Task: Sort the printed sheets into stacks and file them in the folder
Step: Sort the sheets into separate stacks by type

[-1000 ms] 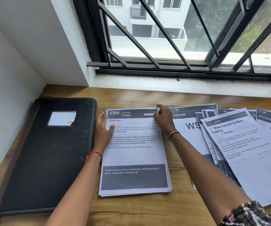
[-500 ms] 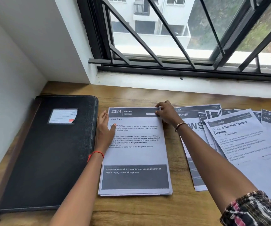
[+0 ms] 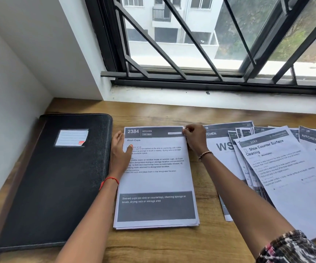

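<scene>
Sliding off the page top, the right hand (image 3: 195, 138) now sits at the far right corner of the squared stack (image 3: 157, 179), fingers curled against its edge; whether they pinch paper I cannot tell. Its partner, the left hand (image 3: 120, 154), stays flat along the edge nearest the folder (image 3: 54, 183), thumb on the print, gripping nothing. Thin and limp, the stack lies just right of that closed, pebbled black folder, long axes parallel, left hand nearer; fanned loose sheets (image 3: 278, 168) lie further right.
</scene>
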